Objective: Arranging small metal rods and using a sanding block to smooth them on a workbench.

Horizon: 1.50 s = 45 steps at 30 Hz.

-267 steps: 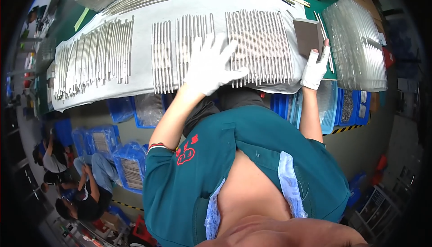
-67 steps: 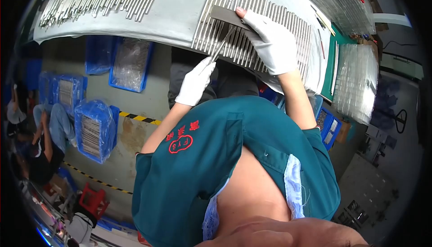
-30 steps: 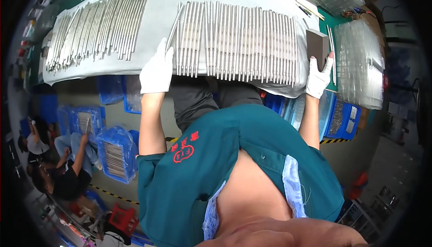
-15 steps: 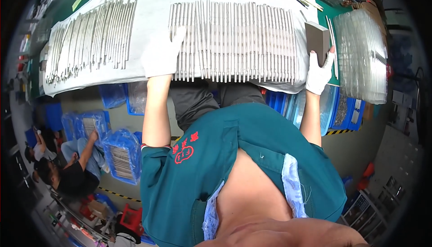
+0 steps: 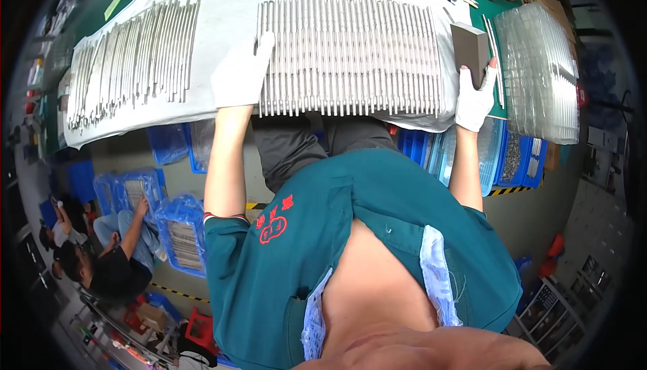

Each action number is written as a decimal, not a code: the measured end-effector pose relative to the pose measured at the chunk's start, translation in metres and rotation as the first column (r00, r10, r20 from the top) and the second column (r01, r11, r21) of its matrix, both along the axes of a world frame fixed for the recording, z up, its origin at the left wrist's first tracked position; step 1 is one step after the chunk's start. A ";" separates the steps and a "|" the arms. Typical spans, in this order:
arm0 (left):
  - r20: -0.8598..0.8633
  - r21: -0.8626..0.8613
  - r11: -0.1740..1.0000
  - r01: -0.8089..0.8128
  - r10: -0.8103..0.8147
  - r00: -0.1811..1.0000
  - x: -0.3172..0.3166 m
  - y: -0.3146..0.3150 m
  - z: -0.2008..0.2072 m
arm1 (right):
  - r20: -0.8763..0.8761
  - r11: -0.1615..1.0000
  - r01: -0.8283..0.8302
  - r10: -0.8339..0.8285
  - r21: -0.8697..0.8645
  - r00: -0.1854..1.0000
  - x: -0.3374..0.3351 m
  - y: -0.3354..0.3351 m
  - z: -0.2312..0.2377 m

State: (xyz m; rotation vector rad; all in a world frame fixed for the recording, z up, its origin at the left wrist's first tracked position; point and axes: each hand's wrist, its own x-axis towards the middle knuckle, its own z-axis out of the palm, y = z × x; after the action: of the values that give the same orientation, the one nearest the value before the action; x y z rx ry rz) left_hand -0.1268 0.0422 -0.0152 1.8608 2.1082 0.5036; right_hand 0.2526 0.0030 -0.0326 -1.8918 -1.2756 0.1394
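We have one row of metal rods (image 5: 347, 56), too many to count surely, on one white cloth (image 5: 226, 16). Our left hand (image 5: 239, 77) touches the row's left edge; we cannot tell whether its washed-out fingers are open. Our right hand (image 5: 474, 102) grips one grey block (image 5: 470, 45). Leftward lies one looser rod group (image 5: 138, 56).

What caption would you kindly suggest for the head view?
Gloved left hand at the left end of a row of metal rods; right hand holding a dark block.
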 end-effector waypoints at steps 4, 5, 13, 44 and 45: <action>-0.111 0.401 0.881 0.251 -0.226 0.968 -0.005 0.032 -0.011 | 0.034 0.999 -0.006 0.004 0.041 0.999 0.000 0.000 0.002; -0.162 0.538 0.764 0.355 -0.320 0.934 -0.001 0.042 -0.009 | -0.006 1.000 0.025 -0.026 -0.012 1.000 -0.002 0.000 0.005; -0.177 0.238 0.817 0.525 -0.495 0.851 0.042 0.068 0.024 | 0.085 0.994 -0.002 -0.007 0.109 0.996 -0.002 0.004 -0.002; -0.250 0.208 0.867 0.452 -0.399 0.882 0.018 0.054 0.067 | 0.083 0.998 0.029 -0.033 0.061 0.996 -0.001 0.000 0.003; -0.156 0.063 0.882 0.467 -0.453 0.878 0.030 0.049 0.093 | 0.072 0.997 0.026 -0.031 0.069 0.997 0.000 0.000 0.001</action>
State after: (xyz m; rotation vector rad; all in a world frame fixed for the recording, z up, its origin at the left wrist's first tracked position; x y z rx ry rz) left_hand -0.0965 0.0914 0.0775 2.4181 1.6431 0.3760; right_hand 0.2523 0.0026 -0.0313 -1.8709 -1.2859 0.0119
